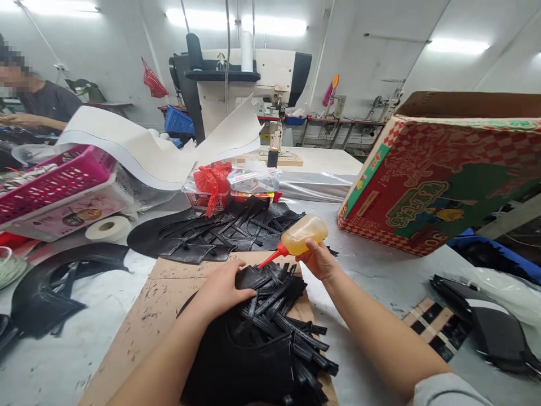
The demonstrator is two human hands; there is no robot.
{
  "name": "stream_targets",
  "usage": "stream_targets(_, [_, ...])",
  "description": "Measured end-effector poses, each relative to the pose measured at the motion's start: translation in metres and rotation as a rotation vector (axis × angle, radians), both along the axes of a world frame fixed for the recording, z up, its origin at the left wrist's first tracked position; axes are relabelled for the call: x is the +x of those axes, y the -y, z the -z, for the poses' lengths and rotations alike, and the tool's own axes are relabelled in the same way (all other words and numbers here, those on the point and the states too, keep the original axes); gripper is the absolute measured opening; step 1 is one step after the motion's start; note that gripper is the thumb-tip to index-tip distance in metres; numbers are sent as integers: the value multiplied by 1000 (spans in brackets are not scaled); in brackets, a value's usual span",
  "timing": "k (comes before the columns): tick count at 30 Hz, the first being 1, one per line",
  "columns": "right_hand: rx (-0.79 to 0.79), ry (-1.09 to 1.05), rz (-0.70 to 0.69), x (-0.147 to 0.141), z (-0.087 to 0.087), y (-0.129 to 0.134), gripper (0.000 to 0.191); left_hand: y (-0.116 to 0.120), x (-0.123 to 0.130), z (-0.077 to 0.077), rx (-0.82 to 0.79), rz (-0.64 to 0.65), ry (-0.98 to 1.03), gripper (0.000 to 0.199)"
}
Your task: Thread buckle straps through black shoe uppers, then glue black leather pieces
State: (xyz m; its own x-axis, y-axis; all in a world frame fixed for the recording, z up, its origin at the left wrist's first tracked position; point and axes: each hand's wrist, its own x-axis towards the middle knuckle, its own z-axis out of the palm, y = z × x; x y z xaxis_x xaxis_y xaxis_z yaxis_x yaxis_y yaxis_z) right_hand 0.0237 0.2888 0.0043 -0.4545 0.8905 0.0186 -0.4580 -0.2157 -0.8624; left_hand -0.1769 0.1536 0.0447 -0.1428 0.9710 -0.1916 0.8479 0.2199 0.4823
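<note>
A clear squeeze bottle [305, 232] of yellow liquid is in my right hand [318, 260], tilted so its red nozzle points down and left. The nozzle tip touches or hovers just over the black strapped pieces [270, 307], which lie on a brown cardboard sheet [139, 316]. My left hand [230, 287] rests on the upper left of these pieces, thumb and fingers apart, pressing on the black material; its fingertips are partly hidden. Behind the cardboard, more black strapped pieces [190, 237] are spread out.
A large red carton [443, 186] stands at the right. A pink basket [63, 175], a tape roll [108, 228] and a black piece [46, 287] are at the left. A sewing machine [249, 84] stands behind red plastic bags [213, 180]. Another person sits far left.
</note>
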Motion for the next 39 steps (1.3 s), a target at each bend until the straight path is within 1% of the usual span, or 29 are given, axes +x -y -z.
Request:
stream_targets(2, [35, 35, 5, -5, 0, -7, 54, 2, 1, -1, 41, -4, 13, 49])
stream_targets(6, [109, 108, -7, -12, 1, -17, 53, 4, 4, -4, 94, 36, -46, 33])
stream_targets(9, [148, 152, -21, -18, 3, -21, 52, 4, 5, -4, 121, 58, -59, 29])
stream_targets(20, [183, 230, -24, -28, 9, -23, 50, 5, 3, -5, 139, 58, -20, 27])
stream_targets(27, [197, 247, -46, -23, 11, -26, 52, 7, 4, -3, 137, 63, -50, 26])
stream_targets(34, [214, 254, -83, -16, 8, -26, 48, 7, 7, -5, 156, 90, -138, 24])
stream_targets(39, [224, 256, -121, -12, 6, -26, 48, 7, 7, -5, 162, 111, -161, 24])
